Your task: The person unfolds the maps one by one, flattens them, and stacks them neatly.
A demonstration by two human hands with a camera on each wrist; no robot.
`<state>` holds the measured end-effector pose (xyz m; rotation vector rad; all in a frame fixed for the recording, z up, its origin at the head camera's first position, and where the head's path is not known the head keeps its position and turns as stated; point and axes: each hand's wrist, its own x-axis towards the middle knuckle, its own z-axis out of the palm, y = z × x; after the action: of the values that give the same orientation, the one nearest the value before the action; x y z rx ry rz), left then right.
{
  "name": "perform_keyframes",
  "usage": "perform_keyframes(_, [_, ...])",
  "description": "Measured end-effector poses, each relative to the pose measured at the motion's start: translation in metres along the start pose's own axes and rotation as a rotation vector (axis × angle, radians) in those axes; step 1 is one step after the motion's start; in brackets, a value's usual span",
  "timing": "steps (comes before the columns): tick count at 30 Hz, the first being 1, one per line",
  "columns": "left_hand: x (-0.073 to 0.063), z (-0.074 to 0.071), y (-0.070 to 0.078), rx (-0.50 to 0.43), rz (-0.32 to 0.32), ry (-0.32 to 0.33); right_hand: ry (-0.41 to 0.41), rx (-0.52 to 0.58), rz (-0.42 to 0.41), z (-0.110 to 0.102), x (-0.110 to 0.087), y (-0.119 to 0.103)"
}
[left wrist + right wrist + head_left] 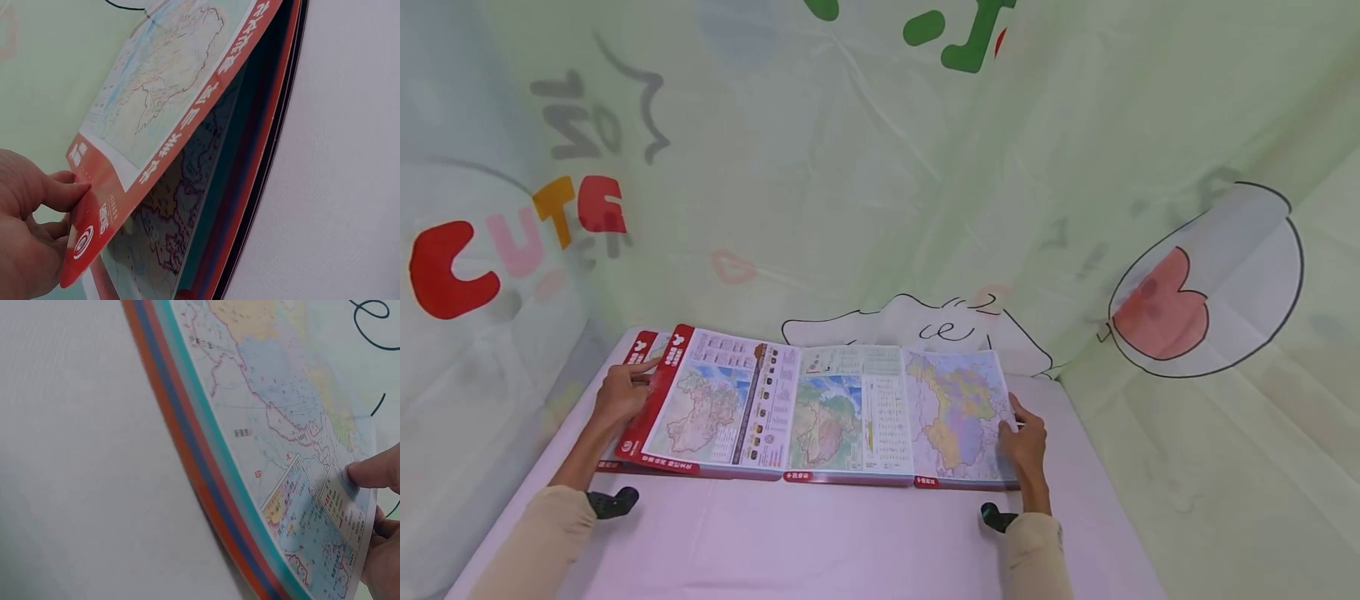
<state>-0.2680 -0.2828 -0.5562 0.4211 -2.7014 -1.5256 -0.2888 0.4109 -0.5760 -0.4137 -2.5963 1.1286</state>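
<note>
A wide map book (850,417) with several side-by-side panels lies across the pink tabletop. With thumb on top and fingers beneath, my left hand (622,398) pinches the red left border of its upper sheet (103,200). That side is raised, and another map page (169,219) shows in the gap below. At the opposite end my right hand (1024,435) grips the right edge of the coloured map panel (958,408), thumb pressed on the print (300,431) and fingers curled under. Striped orange, blue, red and teal page edges (194,450) run along the near side.
The pink-covered table (820,542) extends in front of the book. A pale green printed curtain (820,208) hangs right behind it, with more sheeting on the left and right. Dark wrist-camera mounts (613,502) stick out beside both sleeves.
</note>
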Motion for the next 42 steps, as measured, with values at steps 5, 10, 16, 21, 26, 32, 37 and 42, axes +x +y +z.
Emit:
perform_keyframes(5, [0.002,-0.003,0.000,-0.005,-0.020,-0.021,-0.058,-0.037,0.050,0.010,0.009,0.016])
perform_keyframes(10, [0.002,-0.005,0.002,0.042,-0.012,-0.021,-0.112,-0.035,0.057,0.013,0.009,0.018])
perform_keyframes(16, [0.004,-0.003,0.003,0.109,-0.047,-0.004,-0.125,-0.024,0.032,0.012,0.004,0.009])
perform_keyframes(21, [0.000,0.000,0.009,0.164,-0.032,0.043,-0.105,-0.033,0.056,0.018,0.008,0.015])
perform_keyframes(26, [-0.009,0.004,0.016,0.224,-0.029,0.150,-0.079,-0.049,0.066,0.029,0.016,0.027])
perform_keyframes(32, [-0.012,0.010,0.014,0.240,-0.042,0.291,-0.048,-0.063,0.043,0.034,0.011,0.016])
perform_keyframes(37, [-0.012,0.012,0.006,0.273,-0.059,0.337,0.018,-0.273,0.003,0.041,0.011,0.012])
perform_keyframes(42, [-0.013,0.010,0.003,0.283,-0.030,0.380,0.040,-0.464,0.019,0.041,0.004,-0.008])
